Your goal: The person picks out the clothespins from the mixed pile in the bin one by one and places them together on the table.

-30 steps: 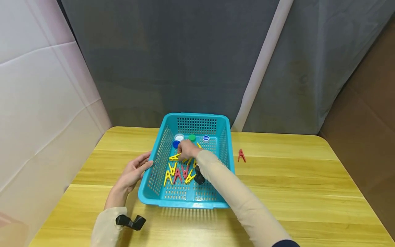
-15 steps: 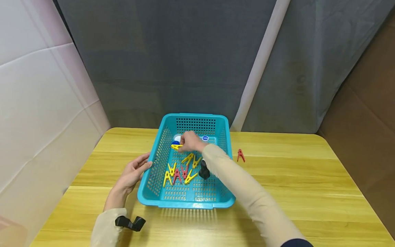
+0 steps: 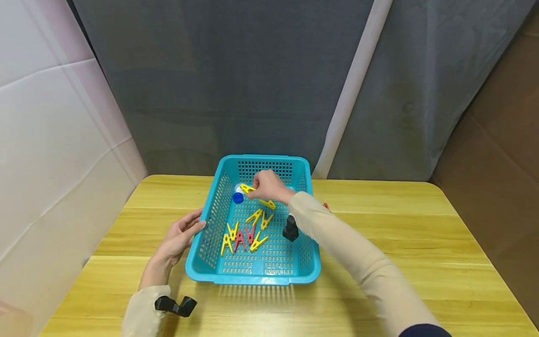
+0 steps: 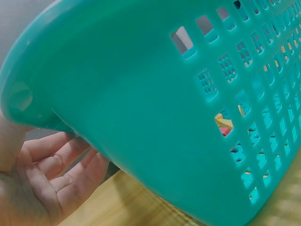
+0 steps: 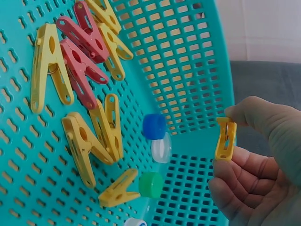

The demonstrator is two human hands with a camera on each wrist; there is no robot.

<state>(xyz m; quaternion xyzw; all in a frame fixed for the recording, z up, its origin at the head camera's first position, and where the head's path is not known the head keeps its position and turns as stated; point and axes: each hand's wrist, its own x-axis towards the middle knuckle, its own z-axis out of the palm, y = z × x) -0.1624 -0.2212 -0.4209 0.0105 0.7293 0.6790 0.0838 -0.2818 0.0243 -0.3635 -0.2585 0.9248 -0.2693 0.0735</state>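
Observation:
In the head view a turquoise plastic basket [image 3: 263,280] stands on the table. My left hand [image 3: 178,238] holds its left rim, thumb on the rim and fingers beneath it, as the left wrist view shows. Over the basket's back part, my right hand [image 3: 271,186] pinches a yellow clothespin [image 5: 225,140] between thumb and fingers, above the floor. Several yellow clothespins [image 3: 254,216] and red clothespins [image 3: 239,241] lie on the basket floor. Near the back are a blue bottle cap [image 5: 154,126], a clear-white cap [image 5: 162,148] and a green cap [image 5: 151,185].
A red clothespin [image 3: 326,206] lies on the table right of the basket, mostly hidden behind my right forearm. The wooden table [image 3: 400,224] ends at a dark grey cloth [image 3: 236,93] behind. At the basket's back a white-blue cap [image 5: 135,222] is partly out of frame.
My right hand has lifted the yellow clothespin from the basket's middle and carried it toward the back. My left hand has stayed on the rim.

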